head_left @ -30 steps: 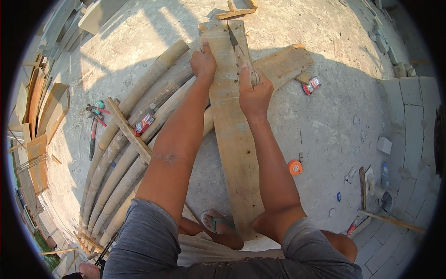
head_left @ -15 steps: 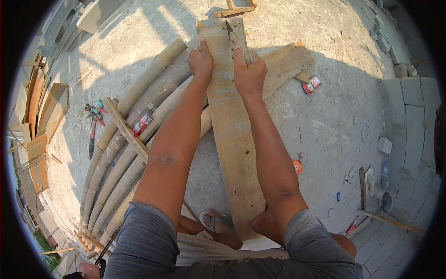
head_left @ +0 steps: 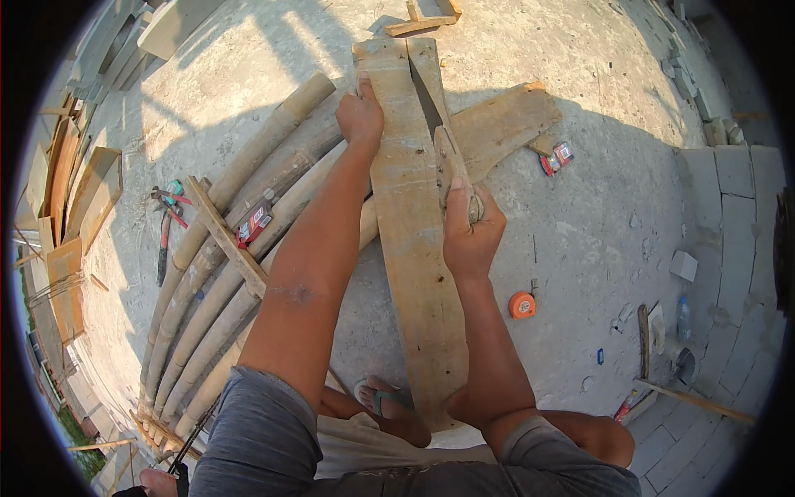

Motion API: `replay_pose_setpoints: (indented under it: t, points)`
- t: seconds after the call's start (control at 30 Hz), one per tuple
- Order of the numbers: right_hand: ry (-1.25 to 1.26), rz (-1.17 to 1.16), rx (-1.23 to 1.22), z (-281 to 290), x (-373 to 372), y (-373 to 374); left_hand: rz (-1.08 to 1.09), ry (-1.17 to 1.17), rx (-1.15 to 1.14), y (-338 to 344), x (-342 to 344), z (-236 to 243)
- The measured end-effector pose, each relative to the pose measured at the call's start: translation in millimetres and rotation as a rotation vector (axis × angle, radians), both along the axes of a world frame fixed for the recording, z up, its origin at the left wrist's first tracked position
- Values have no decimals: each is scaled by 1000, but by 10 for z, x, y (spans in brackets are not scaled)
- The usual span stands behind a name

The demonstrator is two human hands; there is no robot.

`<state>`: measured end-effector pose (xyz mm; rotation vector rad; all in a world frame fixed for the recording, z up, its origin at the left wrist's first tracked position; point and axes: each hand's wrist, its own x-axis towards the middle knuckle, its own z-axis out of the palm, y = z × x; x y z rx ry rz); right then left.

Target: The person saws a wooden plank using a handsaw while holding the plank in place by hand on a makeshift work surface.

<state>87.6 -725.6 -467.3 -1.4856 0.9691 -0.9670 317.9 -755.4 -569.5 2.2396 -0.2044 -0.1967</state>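
Note:
A long weathered plank (head_left: 422,315) lies lengthwise beneath me, split by a cut from its far end. My left hand (head_left: 359,118) grips the left edge near that end, thumb pointing forward. My right hand (head_left: 470,228) is closed round the wooden handle of a hand saw (head_left: 425,95), whose blade sits in the cut on the plank's right side. A second board (head_left: 509,124) lies crosswise under the plank, angled off to the upper right. Long bamboo poles (head_left: 211,248) lie just left of the plank.
Pliers and a hammer (head_left: 166,228), red packets (head_left: 255,222), an orange tape measure (head_left: 522,304) and a water bottle (head_left: 684,319) lie on the concrete floor (head_left: 580,232). Wood offcuts (head_left: 83,215) are stacked at left. A block wall (head_left: 737,232) stands at right; a small wooden frame (head_left: 422,25) lies beyond the plank.
My right hand and the saw went slightly forward, then drew well back toward me, showing more blade in the cut. My left hand has stayed at the plank's edge.

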Motion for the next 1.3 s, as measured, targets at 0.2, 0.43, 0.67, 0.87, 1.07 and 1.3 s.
replay_pose_setpoints:
  t: [0.2, 0.43, 0.67, 0.87, 1.07, 1.3]
  points:
    - [168, -14, -143, -81, 669, -751, -15, 65, -111, -228, -249, 154]
    - [4, 23, 45, 46, -205, 146, 50, 22, -59, -26, -74, 72]
    - [242, 37, -96, -56, 560, -573, 3, 63, -91, -102, -162, 78]
    - [28, 15, -58, 77, -94, 0, 35, 25, -105, -52, -152, 133]
    - [92, 38, -104, -88, 419, -484, 8, 67, -63, -125, -220, 79]
    - [101, 5, -132, -37, 114, -152, 9, 26, -135, -115, -132, 4]
